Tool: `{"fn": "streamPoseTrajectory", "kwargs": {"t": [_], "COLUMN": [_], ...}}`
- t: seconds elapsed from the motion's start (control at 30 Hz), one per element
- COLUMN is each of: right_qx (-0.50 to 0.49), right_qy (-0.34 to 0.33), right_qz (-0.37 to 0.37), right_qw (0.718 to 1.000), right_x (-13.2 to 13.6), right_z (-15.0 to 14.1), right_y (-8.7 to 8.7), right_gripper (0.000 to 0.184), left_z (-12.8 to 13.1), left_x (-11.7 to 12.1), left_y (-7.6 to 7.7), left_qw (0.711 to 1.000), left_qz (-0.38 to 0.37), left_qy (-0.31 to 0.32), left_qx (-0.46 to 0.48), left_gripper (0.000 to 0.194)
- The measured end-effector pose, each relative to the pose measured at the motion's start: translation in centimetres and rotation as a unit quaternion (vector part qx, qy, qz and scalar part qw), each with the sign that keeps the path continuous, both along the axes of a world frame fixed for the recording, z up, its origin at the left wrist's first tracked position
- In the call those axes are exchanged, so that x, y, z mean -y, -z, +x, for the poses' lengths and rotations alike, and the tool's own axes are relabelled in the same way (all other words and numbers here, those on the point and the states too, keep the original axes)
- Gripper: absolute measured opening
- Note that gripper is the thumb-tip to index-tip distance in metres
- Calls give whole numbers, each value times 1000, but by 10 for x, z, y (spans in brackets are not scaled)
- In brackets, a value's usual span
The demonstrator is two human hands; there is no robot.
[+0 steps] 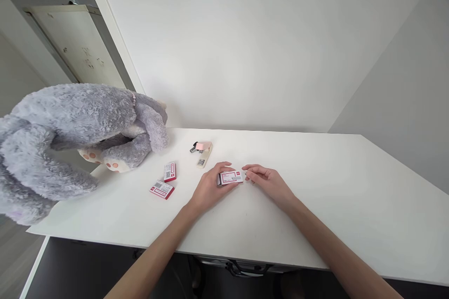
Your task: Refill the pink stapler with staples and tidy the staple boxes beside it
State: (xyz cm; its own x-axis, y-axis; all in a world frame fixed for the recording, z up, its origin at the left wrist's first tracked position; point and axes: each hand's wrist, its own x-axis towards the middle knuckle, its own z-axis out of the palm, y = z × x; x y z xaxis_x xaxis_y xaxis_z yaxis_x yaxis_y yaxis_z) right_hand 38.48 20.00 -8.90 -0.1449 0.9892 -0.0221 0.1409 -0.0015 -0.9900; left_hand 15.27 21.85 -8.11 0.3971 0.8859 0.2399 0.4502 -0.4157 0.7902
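A small white-and-red staple box (230,177) lies in my left hand (209,186), held between the thumb along its near edge and the fingers along its far edge. The box's left end looks dark. Close by its right end, my right hand (264,180) has thumb and forefinger pinched together. A tiny pale bit shows at those fingertips; whether it belongs to the box I cannot tell. Two similar staple boxes, one (170,171) behind the other (162,189), rest on the table to the left. Beyond my left hand stands a pink-and-cream stapler (205,153).
Dark keys (194,147) lie against the stapler's left side. A large grey plush toy (77,117) takes up the white table's (315,187) left end. Behind the table rises a white wall (245,56); a metal cabinet (73,42) stands at the far left.
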Motion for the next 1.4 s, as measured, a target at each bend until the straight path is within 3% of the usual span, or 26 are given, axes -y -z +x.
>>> {"fn": "streamPoseTrajectory", "kwargs": {"t": [0.13, 0.27, 0.37, 0.47, 0.6, 0.87, 1.2, 1.4], "right_qx": [-1, 11, -8, -46, -53, 15, 120, 114], "right_qy": [69, 112, 114, 107, 102, 43, -76, -85], "right_qz": [-10, -27, -19, 0, 13, 75, 117, 137], "right_qw": [998, 993, 993, 993, 993, 996, 983, 980], "right_x": [-4, -4, -4, -4, -5, 4, 15, 15], "right_z": [2, 2, 1, 0, 0, -8, -18, -19], "right_y": [4, 3, 3, 3, 4, 0, -2, 0], "right_gripper": [35, 39, 38, 39, 41, 29, 12, 12], "left_z": [1, 2, 2, 1, 2, 3, 3, 4], "left_x": [0, -1, -2, -1, 0, 5, 10, 10], "left_y": [2, 7, 8, 7, 6, 1, -5, -6], "left_qw": [997, 984, 968, 963, 968, 990, 992, 991], "left_qz": [43, 128, 108, 55, 51, 29, 3, 1], "left_qy": [13, -82, -177, -195, -171, -39, 14, 16], "left_qx": [-57, -93, -139, -178, -177, -136, -125, -135], "left_gripper": [56, 39, 35, 36, 30, 33, 36, 35]}}
